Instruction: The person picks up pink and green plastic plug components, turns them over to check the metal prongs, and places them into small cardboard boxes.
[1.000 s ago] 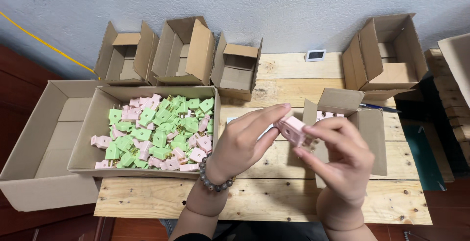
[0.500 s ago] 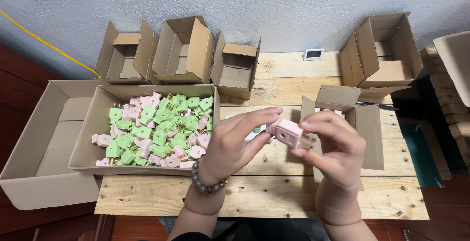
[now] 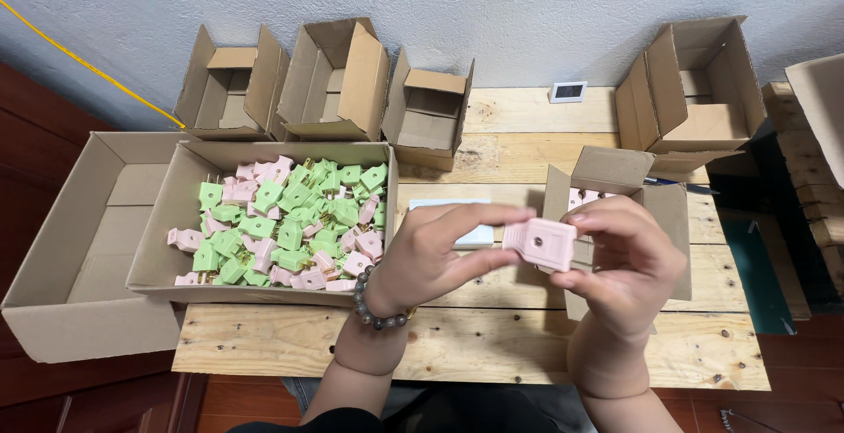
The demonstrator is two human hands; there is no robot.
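Both hands are up over the middle of the wooden table (image 3: 492,345), pinching one pink plug (image 3: 539,243) between them. The left hand (image 3: 431,257) has its thumb under and a finger over the plug's left end, closed on it, and there's a bead bracelet (image 3: 380,314) on that wrist. The right hand (image 3: 624,261) grips the plug's right side, fingers curled round it. So the plug sits in the air between the two hands, flat face toward the camera, just in front of a small open box (image 3: 615,174) that has a few more pink bits in it.

Off to the left is a wide shallow box (image 3: 158,266) stuffed with a jumble of green and pink plugs (image 3: 290,226). Further left, touching it, is a bigger box (image 3: 61,301) with nothing visible in it but cardboard.

Along the wall at the back are three open cartons (image 3: 338,81) in a row, and another carton (image 3: 694,90) over at the right. A little white gadget (image 3: 568,92) stands by the wall between them. Behind the left hand's fingers lies something flat and white (image 3: 450,207); can't tell what it is.
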